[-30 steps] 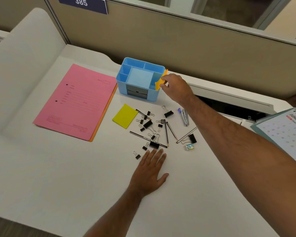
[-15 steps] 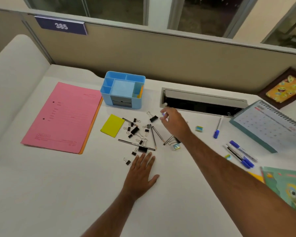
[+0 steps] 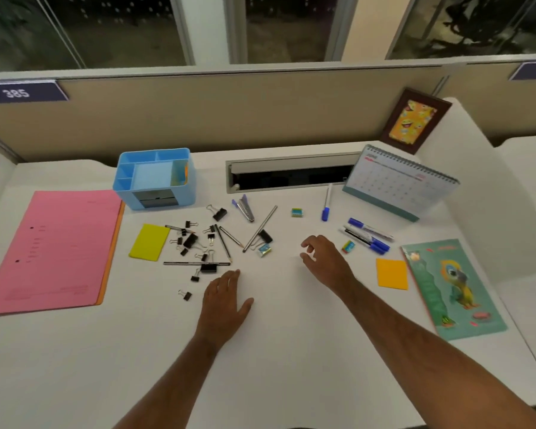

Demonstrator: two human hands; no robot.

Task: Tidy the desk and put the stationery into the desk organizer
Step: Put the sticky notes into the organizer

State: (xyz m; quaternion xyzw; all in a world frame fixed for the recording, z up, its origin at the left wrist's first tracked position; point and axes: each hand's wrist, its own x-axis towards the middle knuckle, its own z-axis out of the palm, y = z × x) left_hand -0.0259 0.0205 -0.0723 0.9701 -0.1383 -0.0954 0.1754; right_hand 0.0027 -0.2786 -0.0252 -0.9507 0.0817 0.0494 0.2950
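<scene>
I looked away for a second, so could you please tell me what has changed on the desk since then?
The right hand let go of the orange sticky notes into the blue organizer, then drew back toward the desk's middle, empty. The left hand stayed flat; clips and pencils lie unmoved.

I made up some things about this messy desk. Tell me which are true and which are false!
1. The blue organizer stands beside the pink folder. True.
2. The right hand is holding a pen. False: it is empty, fingers curled above the desk.
3. The left hand lies flat on the desk. True.
4. The yellow sticky pad is inside the organizer. False: it lies on the desk, between the folder and the binder clips.
5. A desk calendar stands at the right. True.
</scene>
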